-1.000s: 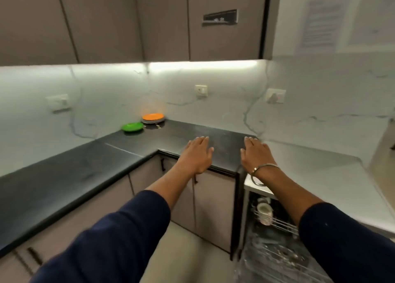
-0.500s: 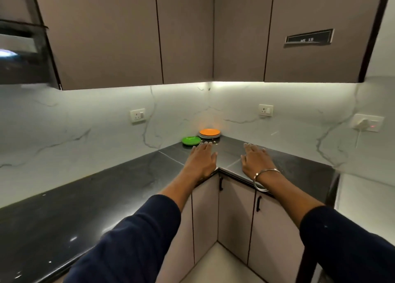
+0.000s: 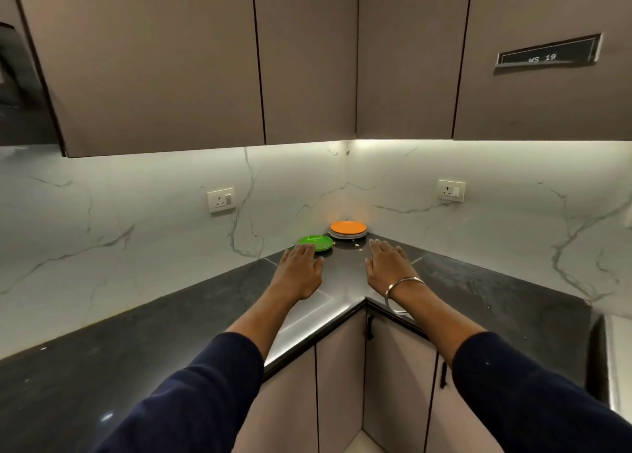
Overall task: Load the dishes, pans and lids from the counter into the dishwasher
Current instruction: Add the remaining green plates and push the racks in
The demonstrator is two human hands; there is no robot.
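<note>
Two lots of dishes sit in the far corner of the black counter (image 3: 143, 343), where the two runs of worktop meet under the lit wall cupboards (image 3: 191, 59). An orange plate (image 3: 348, 227) tops a short stack of pale plates (image 3: 347, 236); just beside it, to the left and nearer, lies a green plate (image 3: 319, 242) with what looks like another green one beneath — the edge is too small to be sure. None of them holds anything that can be made out.

Behind the dishes rises a white marble wall with a socket (image 3: 221, 199) on the left run and another socket (image 3: 451, 190) on the right. A dark label plate (image 3: 547, 55) reading "WS 19" is fixed to the right cupboard door. A few pale crumbs dot the counter beside the stack.

Both arms in dark blue sleeves reach toward the corner. The left hand (image 3: 299, 271) is flat, fingers straight and together, its fingertips (image 3: 306, 247) at the near rim of the green plate — touching or just above, it cannot be told. The right hand (image 3: 386, 264), a metal bangle (image 3: 405, 283) at the wrist, is likewise flat with straight fingers, holding nothing, just short of the orange-topped stack.
</note>
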